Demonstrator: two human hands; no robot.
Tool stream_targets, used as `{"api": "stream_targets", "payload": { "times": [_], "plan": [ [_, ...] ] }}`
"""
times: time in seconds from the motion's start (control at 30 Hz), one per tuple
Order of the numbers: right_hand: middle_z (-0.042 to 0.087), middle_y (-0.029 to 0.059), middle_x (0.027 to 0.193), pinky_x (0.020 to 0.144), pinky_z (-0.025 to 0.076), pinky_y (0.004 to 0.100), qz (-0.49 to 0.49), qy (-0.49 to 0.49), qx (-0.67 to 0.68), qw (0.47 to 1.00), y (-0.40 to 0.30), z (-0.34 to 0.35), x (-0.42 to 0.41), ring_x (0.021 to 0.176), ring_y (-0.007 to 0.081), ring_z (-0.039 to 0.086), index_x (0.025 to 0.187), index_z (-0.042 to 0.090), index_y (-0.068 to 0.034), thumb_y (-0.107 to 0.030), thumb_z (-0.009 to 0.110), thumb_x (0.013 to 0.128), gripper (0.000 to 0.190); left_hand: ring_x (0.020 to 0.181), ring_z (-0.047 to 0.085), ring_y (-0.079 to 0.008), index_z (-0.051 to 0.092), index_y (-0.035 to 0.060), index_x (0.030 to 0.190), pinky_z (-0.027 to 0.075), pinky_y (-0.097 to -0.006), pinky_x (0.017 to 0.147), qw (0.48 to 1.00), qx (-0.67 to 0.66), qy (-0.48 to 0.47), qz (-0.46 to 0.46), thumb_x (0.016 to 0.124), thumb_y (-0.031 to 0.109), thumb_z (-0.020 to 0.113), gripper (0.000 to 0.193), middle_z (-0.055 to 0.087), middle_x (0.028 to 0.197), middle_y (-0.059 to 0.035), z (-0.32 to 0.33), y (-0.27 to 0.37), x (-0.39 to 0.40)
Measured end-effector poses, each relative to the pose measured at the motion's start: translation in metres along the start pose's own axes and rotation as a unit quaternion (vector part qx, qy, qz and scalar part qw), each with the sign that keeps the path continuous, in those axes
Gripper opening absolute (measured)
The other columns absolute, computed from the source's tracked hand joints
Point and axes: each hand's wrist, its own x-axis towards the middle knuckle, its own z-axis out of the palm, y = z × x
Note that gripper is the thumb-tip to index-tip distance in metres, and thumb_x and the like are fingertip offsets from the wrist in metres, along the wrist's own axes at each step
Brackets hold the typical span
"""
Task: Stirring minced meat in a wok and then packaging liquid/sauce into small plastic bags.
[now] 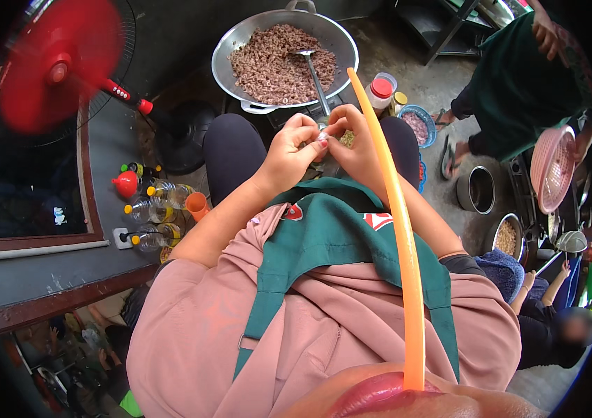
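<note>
My left hand and my right hand meet above my lap, fingertips together on a small pale, shiny piece that is too small to name. Just beyond them stands a large two-handled metal wok, filled with brown-pink chopped or ring-shaped food. A metal spatula rests in it, its handle running down towards my fingers. Beneath my hands, partly hidden, is some greenish-yellow food. An orange curved strip crosses the view in front of my right arm.
A red fan and several bottles stand left. To the right are a red-lidded jar, a blue basket and a metal pot. A person in a green apron holds a pink colander; another person sits lower right.
</note>
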Motion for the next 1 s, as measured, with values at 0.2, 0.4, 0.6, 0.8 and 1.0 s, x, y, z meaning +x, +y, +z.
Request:
{"api": "stream_targets", "payload": {
  "times": [0.2,0.4,0.6,0.8,1.0],
  "plan": [
    [0.065,0.0047,0.087,0.084,0.039,0.0388,-0.122,0.016,-0.074,0.990,0.004,0.006,0.002,0.085,0.0230,0.059,0.094,0.063,-0.008,-0.011,0.068,0.073,0.021,0.080,0.058,-0.0100,0.061,-0.0004,0.083,0.050,-0.0247,0.070,0.969,-0.201,0.083,-0.119,0.094,0.012,0.052,0.019,0.052,0.091,-0.0015,-0.004,-0.007,-0.002],
    [0.066,0.0049,0.087,0.080,0.043,0.0384,-0.157,0.056,-0.078,0.983,-0.004,0.012,-0.004,0.084,0.0245,0.059,0.088,0.067,-0.006,-0.009,0.070,0.072,0.017,0.083,0.065,-0.0156,0.065,-0.0005,0.092,0.054,-0.0265,0.076,0.963,-0.224,0.105,-0.106,0.094,0.016,0.056,0.018,0.065,0.091,-0.0074,-0.002,-0.006,-0.005],
    [0.063,0.0026,0.078,0.078,0.040,0.0348,-0.194,0.057,-0.169,0.965,0.002,0.008,0.001,0.076,0.0220,0.059,0.081,0.064,-0.009,-0.007,0.068,0.072,0.010,0.079,0.066,-0.0150,0.063,-0.0024,0.090,0.056,-0.0264,0.072,0.960,-0.212,0.149,-0.109,0.091,0.013,0.060,0.016,0.066,0.086,-0.0104,0.003,-0.007,-0.010],
    [0.057,0.0006,0.071,0.079,0.038,0.0356,-0.311,0.085,-0.174,0.931,-0.011,-0.005,0.008,0.074,0.0199,0.056,0.079,0.062,-0.012,-0.008,0.067,0.073,0.009,0.079,0.061,-0.0160,0.061,0.0008,0.097,0.050,-0.0254,0.075,0.982,-0.103,0.129,-0.090,0.093,0.009,0.052,0.014,0.061,0.096,-0.0099,0.001,-0.004,-0.003],
    [0.060,0.0005,0.073,0.083,0.035,0.0355,-0.264,0.124,-0.170,0.941,-0.011,-0.010,0.022,0.075,0.0202,0.058,0.078,0.061,-0.011,-0.009,0.066,0.075,0.006,0.102,0.047,-0.0194,0.061,-0.0004,0.102,0.035,-0.0307,0.093,0.996,0.037,0.045,0.064,0.099,0.020,0.039,0.031,0.056,0.101,-0.0081,0.007,-0.008,0.000]
  ]
}}
